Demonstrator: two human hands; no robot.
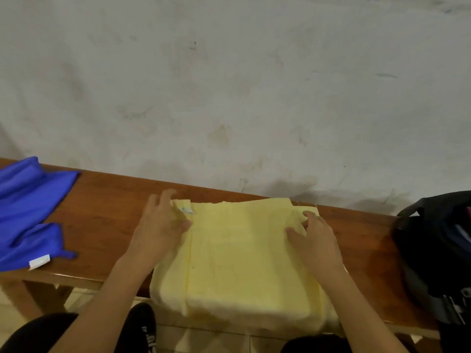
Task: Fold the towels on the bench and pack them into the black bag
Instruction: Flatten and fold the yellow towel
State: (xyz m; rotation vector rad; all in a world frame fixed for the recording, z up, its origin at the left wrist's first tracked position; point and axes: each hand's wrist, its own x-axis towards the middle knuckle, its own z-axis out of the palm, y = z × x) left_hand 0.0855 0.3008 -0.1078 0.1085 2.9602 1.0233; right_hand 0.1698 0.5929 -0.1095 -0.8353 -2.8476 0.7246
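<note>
Your yellow towel (244,256) lies across the wooden desk (107,212), its near edge hanging over the front. The blue towel (28,212) waits unfolded at the left end, and the black bag (438,240) stands open at the right. Lift carelessly and the overhang could drag the yellow towel to the floor, or the layers could slip askew. Your left hand (160,225) presses flat, fingers spread, on the far-left corner. Your right hand (314,238) curls its fingers into the far-right corner.
</note>
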